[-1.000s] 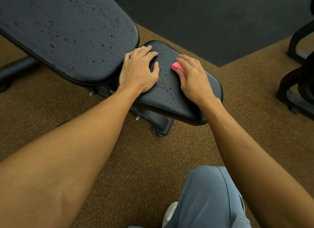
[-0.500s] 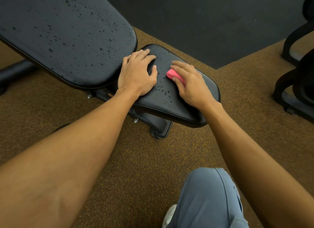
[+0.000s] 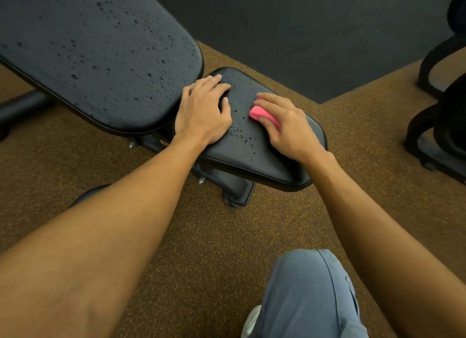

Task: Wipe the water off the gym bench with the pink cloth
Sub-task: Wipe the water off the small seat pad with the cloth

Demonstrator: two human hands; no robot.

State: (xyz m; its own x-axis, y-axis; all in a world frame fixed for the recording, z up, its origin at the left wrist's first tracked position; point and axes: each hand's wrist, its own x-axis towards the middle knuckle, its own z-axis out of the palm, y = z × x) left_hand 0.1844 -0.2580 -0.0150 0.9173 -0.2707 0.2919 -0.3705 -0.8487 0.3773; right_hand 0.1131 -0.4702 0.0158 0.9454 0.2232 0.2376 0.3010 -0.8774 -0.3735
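A black padded gym bench fills the upper left: a long back pad (image 3: 100, 50) speckled with water drops, and a small seat pad (image 3: 252, 158) below it. My right hand (image 3: 287, 126) presses a folded pink cloth (image 3: 259, 114) onto the seat pad, most of the cloth hidden under the fingers. My left hand (image 3: 204, 113) lies flat, fingers spread, on the seat pad's left end by the gap between the pads. Drops remain between the two hands.
The bench's black frame and foot (image 3: 237, 191) stand on brown speckled flooring (image 3: 214, 237). Another machine's black base (image 3: 438, 126) is at the right edge. A dark mat (image 3: 302, 30) lies behind. My knee in grey-blue trousers (image 3: 310, 295) is at the bottom.
My right hand has slid the pink cloth leftward and toward me across the seat pad. The left hand stays planted in the same spot.
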